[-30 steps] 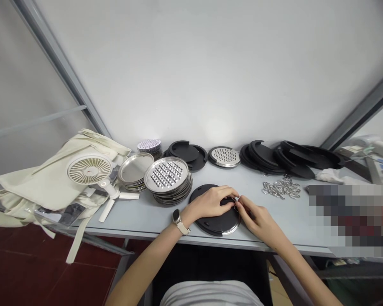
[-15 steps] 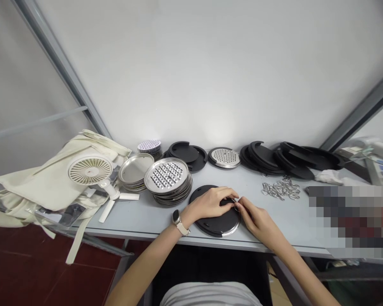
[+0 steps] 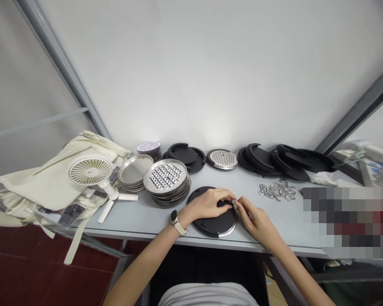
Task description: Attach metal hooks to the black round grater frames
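From the head camera, two hands meet over one black disc [image 3: 212, 223] near the front edge of the worktop [image 3: 130, 221], around its middle. The left hand [image 3: 210, 203] lies across the disc, fingers curled toward its right rim; whether its fingertips grip anything, I cannot tell. The right hand [image 3: 253, 216] pinches one small metal piece [image 3: 234, 203] between thumb and forefinger at that rim. One watch [image 3: 175, 219] sits on the left wrist.

Left of the disc stand three stacks: one topped by a metal grater [image 3: 166, 178], one by a plain metal plate [image 3: 134, 169], and a smaller one by a pale grater [image 3: 149, 147]. Their layers are too tight to count. Along the back edge are at least two black holders [image 3: 183, 153], one perforated disc [image 3: 223, 158], and a heap of black rims [image 3: 261, 159] toward the right corner. Before it lie many metal clips [image 3: 276, 190], tangled past counting. Toward the left edge are one fan [image 3: 91, 170], two white strips [image 3: 106, 211] and a cream bag [image 3: 47, 178].
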{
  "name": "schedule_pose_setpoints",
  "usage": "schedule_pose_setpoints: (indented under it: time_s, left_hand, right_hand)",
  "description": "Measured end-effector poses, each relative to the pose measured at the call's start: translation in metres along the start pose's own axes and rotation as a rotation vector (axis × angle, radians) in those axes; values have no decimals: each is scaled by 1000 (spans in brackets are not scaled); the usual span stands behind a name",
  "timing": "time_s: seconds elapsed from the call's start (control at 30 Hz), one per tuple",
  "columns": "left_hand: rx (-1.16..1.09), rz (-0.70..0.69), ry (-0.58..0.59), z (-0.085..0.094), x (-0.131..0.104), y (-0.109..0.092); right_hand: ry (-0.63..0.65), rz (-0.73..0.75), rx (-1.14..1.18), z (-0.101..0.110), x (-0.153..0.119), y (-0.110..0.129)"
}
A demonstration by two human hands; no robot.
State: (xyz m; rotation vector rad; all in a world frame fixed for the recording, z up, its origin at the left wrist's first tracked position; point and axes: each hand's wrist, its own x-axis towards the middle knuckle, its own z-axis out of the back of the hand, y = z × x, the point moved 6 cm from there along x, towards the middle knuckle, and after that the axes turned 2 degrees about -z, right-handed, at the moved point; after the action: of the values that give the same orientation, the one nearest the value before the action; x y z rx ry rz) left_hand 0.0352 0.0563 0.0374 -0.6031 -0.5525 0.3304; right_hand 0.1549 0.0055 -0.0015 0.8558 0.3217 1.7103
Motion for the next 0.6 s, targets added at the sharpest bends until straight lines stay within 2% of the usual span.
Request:
schedule_pose_setpoints:
  time_s: [0.33, 0.6]
  left_hand:
    - [37, -40, -5, 0, -1, -3]
    - [-4, -35, 3, -1, 0, -2]
  right_hand:
    - [111, -27, 9, -3, 1, 4]
    - [88, -20, 26, -3, 0, 2]
